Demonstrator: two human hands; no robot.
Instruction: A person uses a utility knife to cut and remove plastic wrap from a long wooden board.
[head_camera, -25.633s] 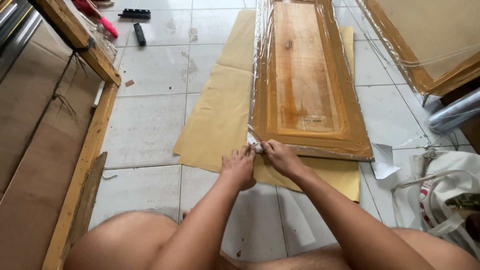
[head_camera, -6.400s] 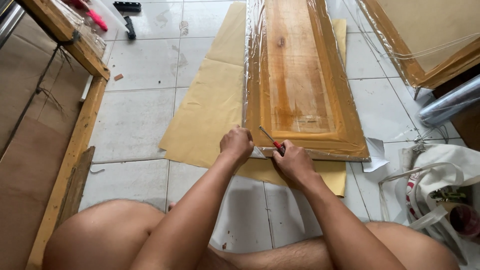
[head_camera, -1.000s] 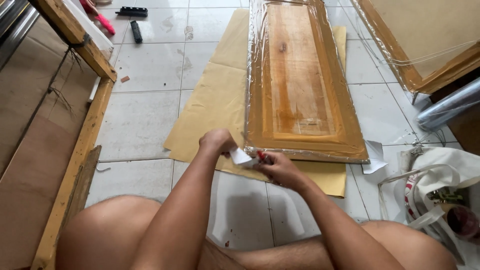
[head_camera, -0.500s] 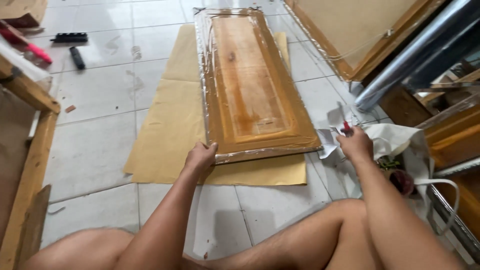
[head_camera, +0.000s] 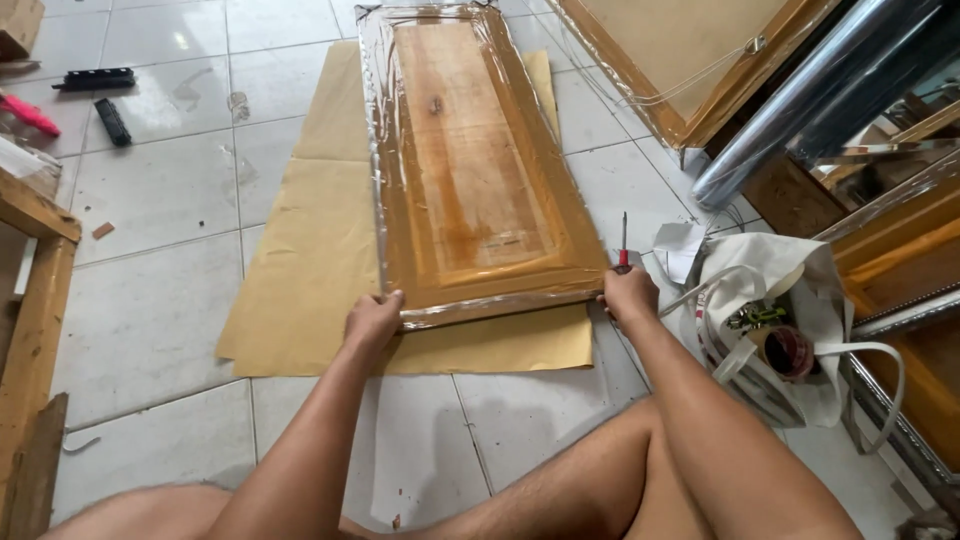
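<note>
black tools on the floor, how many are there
2, both on the tiles at upper left: a longer black tool lying nearly level, and a shorter black bar just below it, angled. More may lie beyond the picture's edge.

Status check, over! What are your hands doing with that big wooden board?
Left hand grips wrapped wooden panel at near-left corner. Right hand at near-right corner, holding a red-handled blade. Panel flat on brown paper.

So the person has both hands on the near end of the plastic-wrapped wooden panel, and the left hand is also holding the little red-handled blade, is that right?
Not quite. The head view shows the red-handled blade in the right hand, not the left. The left hand holds only the near corner of the plastic-wrapped wooden panel. Both hands are indeed at the panel's near end.
</note>
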